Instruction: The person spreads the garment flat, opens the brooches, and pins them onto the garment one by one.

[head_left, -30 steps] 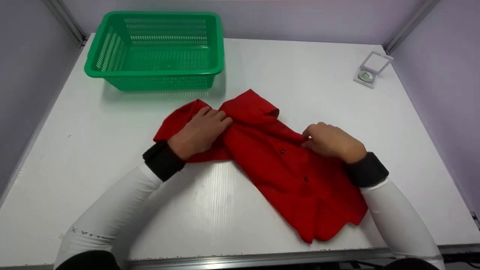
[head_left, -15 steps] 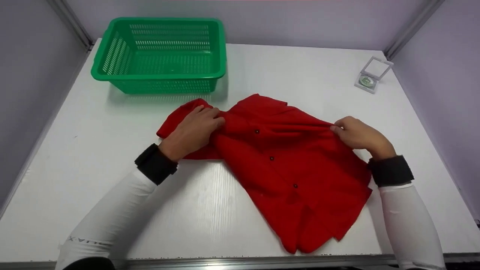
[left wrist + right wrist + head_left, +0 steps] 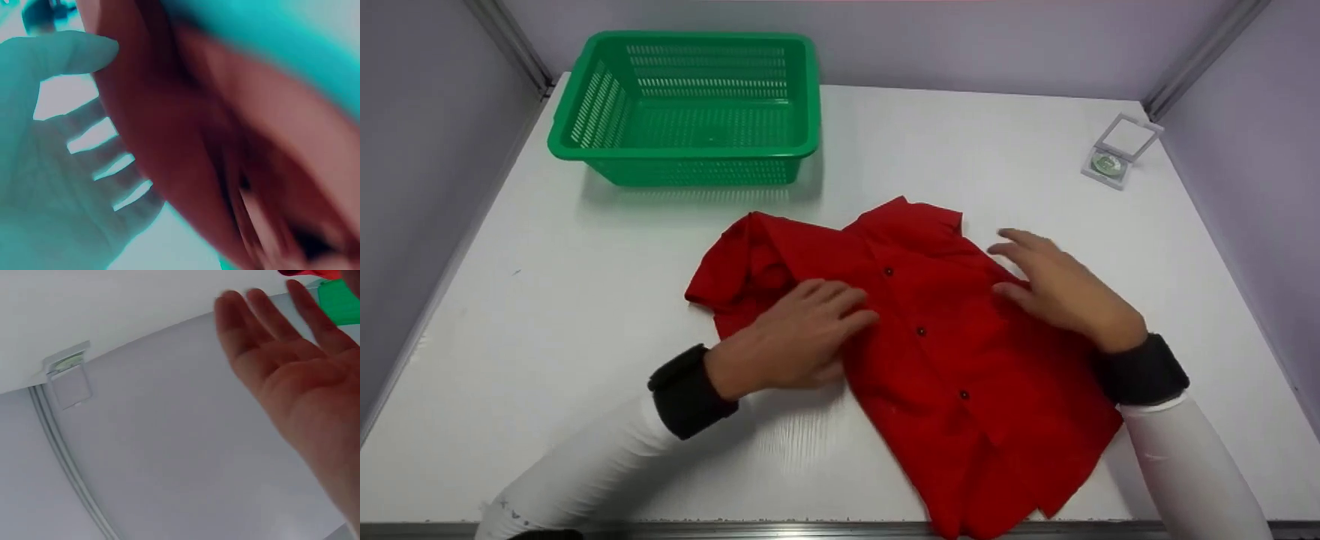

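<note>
The red shirt (image 3: 915,352) is lying spread across the middle of the white table (image 3: 960,150), its hem reaching the near edge. It looks light, soft and limp, so it is likely bunching wherever it is pushed; the collar and side seams seem the firmest places to hold. The left hand (image 3: 791,341) is pressing flat on its left half, fingers straight. The right hand (image 3: 1057,289) is hovering spread over the right shoulder, gripping nothing. A green basket (image 3: 682,154) is sitting at the far left corner, a small clear case (image 3: 1117,154) near the far right corner.

Faint, seemingly unreadable lettering marks the left sleeve (image 3: 514,510); nothing else.
</note>
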